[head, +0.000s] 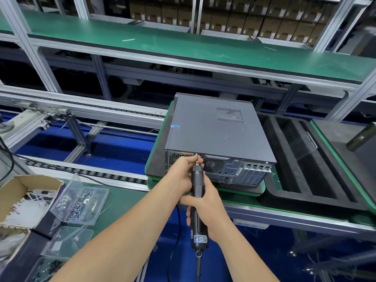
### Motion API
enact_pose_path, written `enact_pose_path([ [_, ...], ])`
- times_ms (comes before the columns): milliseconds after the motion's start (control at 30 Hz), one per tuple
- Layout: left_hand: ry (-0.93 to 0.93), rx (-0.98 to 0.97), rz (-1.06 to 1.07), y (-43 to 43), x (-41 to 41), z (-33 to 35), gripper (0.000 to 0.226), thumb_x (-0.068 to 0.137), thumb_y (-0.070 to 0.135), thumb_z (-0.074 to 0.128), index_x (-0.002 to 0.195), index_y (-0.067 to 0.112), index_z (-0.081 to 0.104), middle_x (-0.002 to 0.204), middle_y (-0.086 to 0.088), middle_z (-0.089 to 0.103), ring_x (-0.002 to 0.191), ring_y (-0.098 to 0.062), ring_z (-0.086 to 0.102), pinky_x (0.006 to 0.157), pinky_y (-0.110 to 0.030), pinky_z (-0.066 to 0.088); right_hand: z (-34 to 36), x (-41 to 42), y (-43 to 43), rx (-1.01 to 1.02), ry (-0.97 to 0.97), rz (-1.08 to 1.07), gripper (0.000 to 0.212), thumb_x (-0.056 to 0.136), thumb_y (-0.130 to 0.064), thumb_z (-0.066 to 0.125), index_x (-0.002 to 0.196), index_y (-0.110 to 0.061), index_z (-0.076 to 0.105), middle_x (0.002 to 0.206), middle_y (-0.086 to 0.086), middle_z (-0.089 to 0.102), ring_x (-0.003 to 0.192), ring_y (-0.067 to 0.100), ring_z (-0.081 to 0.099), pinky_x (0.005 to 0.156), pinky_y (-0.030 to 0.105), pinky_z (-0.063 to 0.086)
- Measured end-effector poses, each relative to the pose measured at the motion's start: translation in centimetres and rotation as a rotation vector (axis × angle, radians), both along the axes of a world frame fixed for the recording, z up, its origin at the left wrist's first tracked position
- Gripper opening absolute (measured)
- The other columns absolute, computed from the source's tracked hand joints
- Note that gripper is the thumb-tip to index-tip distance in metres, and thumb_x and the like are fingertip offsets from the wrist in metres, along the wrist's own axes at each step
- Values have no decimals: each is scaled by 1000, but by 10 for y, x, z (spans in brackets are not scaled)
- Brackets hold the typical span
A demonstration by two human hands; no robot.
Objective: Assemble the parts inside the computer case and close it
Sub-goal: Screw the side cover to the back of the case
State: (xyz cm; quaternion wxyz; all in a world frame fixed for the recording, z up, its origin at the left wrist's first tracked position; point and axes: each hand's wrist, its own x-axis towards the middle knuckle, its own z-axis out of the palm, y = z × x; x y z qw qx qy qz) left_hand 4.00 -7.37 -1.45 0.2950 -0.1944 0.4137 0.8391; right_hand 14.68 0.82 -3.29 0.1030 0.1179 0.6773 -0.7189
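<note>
Now, with the closed case (213, 129) lying mid-frame, rear facing the person, the right hand (207, 214) is gripping the driver (197, 181) while the left hand (183, 171) is pinching its tip, likely steadying it on a screw (196, 154) at the rear's top edge.

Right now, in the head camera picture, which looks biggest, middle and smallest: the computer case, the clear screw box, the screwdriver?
1. computer case
2. clear screw box
3. electric screwdriver: long but thin, and nearest the camera, so its place against the box is unsure.
</note>
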Motion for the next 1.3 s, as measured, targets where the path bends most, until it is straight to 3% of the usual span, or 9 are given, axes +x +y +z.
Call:
enact_pose_path([
  [167, -17, -11, 4, 1, -2, 0, 8, 97, 13, 60, 95, 8, 67, 80, -3, 69, 75, -18, 63, 77, -36, 56, 1, -2, 1, -21, -18, 1, 80, 67, -11, 84, 130, -47, 52, 95, 22, 66, 56, 30, 64, 53, 39, 57],
  [367, 6, -65, -38, 1, -4, 2, 8, 98, 13, 57, 97, 9, 64, 75, -2, 67, 71, -18, 62, 70, -32, 55, -4, -2, -1, -99, -3, -2, 67, 70, -6, 80, 124, -39, 58, 73, 17, 63, 50, 32, 57, 53, 40, 54],
  [467, 23, -82, -9, -2, -7, 2, 21, 93, 26, 61, 94, 6, 67, 77, -6, 71, 68, -22, 66, 70, -33, 58, -4, -2, -4, -119, 5, -3, 66, 69, -4, 80, 123, -36, 58, 73, 16, 62, 50, 32, 57, 53, 40, 54],
  [600, 41, -148, 16, -2, -11, 0, 49, 90, 48, 71, 107, 2, 69, 85, -10, 74, 75, -27, 71, 85, -43, 60, -4, -2, -5, -96, 8, -15, 72, 70, -6, 85, 127, -41, 57, 76, 12, 64, 53, 31, 60, 53, 40, 56],
  [701, 122, -345, 84, -1, -13, -8, 43, 88, 44, 76, 101, 3, 71, 87, -11, 78, 81, -30, 77, 82, -52, 62, -4, -1, -5, -70, 15, -27, 78, 70, -9, 88, 131, -47, 55, 80, 10, 65, 57, 30, 62, 54, 40, 57],
  [834, 135, -358, 117, 3, -15, -6, 38, 92, 34, 73, 97, -3, 69, 82, -19, 76, 74, -34, 76, 73, -56, 62, -4, -1, -6, -70, 28, -47, 88, 72, -6, 87, 135, -56, 50, 82, 13, 65, 58, 31, 62, 53, 40, 56],
  [967, 142, -383, 81, 1, -18, -6, 35, 94, 34, 70, 98, -1, 68, 81, -15, 77, 73, -31, 77, 68, -46, 64, -3, -3, -8, -80, 20, -56, 90, 72, -4, 86, 138, -54, 49, 81, 11, 68, 55, 32, 62, 52, 40, 57],
  [1067, 148, -390, 53, -2, -20, -7, 36, 95, 36, 69, 101, 1, 67, 81, -13, 78, 74, -30, 77, 73, -48, 64, -2, -4, -7, -94, 4, -47, 90, 72, -5, 86, 139, -50, 47, 75, 9, 67, 54, 31, 62, 52, 40, 56],
  [1301, 125, -337, 5, -7, -20, -5, 37, 95, 36, 69, 112, 4, 63, 92, -14, 78, 79, -31, 77, 62, -40, 63, 4, -4, -7, -46, -11, -58, 91, 68, -12, 91, 142, -42, 47, 98, 17, 65, 61, 29, 64, 59, 40, 57],
])
